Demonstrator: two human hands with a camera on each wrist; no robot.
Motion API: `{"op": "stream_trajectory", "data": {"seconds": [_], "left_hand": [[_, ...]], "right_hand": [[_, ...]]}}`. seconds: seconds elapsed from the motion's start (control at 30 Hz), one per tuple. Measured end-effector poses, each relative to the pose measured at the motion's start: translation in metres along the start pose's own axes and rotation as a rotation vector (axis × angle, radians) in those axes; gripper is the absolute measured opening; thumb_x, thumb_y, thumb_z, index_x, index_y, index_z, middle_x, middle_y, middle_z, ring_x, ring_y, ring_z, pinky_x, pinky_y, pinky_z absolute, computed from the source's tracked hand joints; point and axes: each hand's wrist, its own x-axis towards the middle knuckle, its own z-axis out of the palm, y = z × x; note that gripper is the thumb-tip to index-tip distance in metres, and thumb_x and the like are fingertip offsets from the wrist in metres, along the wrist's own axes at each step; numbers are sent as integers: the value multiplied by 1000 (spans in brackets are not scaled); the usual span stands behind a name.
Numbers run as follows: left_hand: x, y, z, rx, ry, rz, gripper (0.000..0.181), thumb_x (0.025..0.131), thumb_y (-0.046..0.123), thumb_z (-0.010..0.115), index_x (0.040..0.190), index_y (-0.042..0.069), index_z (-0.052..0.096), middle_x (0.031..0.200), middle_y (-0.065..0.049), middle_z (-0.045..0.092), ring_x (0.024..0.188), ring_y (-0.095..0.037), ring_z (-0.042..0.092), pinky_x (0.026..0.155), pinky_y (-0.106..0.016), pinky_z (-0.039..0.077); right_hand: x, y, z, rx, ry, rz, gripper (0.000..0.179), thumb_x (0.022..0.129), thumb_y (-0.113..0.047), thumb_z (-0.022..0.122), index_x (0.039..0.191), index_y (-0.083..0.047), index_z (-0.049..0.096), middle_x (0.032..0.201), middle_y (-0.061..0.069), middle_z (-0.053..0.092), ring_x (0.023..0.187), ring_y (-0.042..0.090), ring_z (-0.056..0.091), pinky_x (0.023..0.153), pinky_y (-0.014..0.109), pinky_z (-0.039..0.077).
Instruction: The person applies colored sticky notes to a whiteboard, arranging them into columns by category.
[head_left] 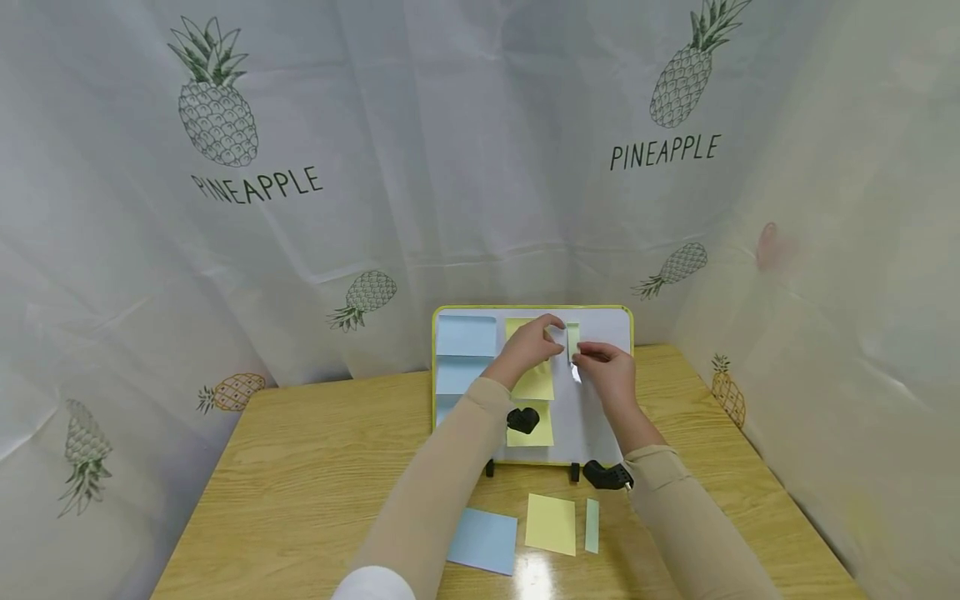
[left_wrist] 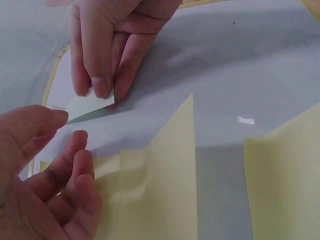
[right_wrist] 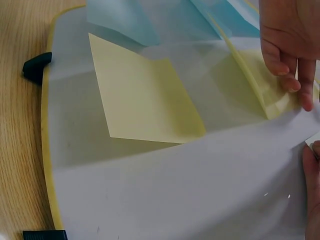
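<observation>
A narrow pale green sticky note (head_left: pixel 573 340) is at the upper right of a white board with a yellow rim (head_left: pixel 600 325). My right hand (head_left: pixel 609 375) pinches its lower end between thumb and fingers, lifting that end off the board in the left wrist view. Beside its upper end is my left hand (head_left: pixel 528 348), one fingertip at the strip's edge, the other fingers loosely bent with a gap to the thumb. Behind the left hand, yellow sticky notes (head_left: pixel 531 425) hang in a column, their free ends curling outward (right_wrist: pixel 145 100).
Blue sticky notes (head_left: pixel 467 336) fill the board's left column. On the wooden table (head_left: pixel 315 467) in front lie a blue pad (head_left: pixel 483 542), a yellow pad (head_left: pixel 551 525) and a green strip pad (head_left: pixel 592 527). Black feet (head_left: pixel 575 472) support the board; a pineapple-print curtain (head_left: pixel 450 167) hangs behind.
</observation>
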Motion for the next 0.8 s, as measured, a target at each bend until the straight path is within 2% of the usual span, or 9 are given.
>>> {"op": "stream_trajectory", "data": {"seconds": [0.07,0.2,0.63,0.8], "left_hand": [[0,0,1,3,-10,10,40,92,19,68,130,23,58,85,2,61,68,-14,57,63,-28,46],[-1,1,2,-9,-35,30,48,92,17,67,137,22,54,82,0,62,66,-15,57,61,-28,47],[0,2,6,-74,-4,-4,55,92,17,68,143,23,47,81,-2,62,64,-16,57,57,-28,46],[2,4,8,-153,-12,-24,55,92,16,68,143,20,47,81,-3,62,63,-16,57,56,-28,47]], "right_hand": [[0,0,0,4,2,-4,23,83,-3,76,105,3,72,93,6,71,78,7,66,71,21,53],[0,0,-1,11,0,-13,24,82,-2,76,105,4,71,91,4,71,77,7,66,71,21,53],[0,0,1,-25,1,-19,25,82,-4,77,105,3,72,93,6,71,78,5,65,70,20,52],[-3,1,-2,-84,-22,-52,24,83,-5,76,105,3,71,98,11,70,81,7,65,70,19,52]]}}
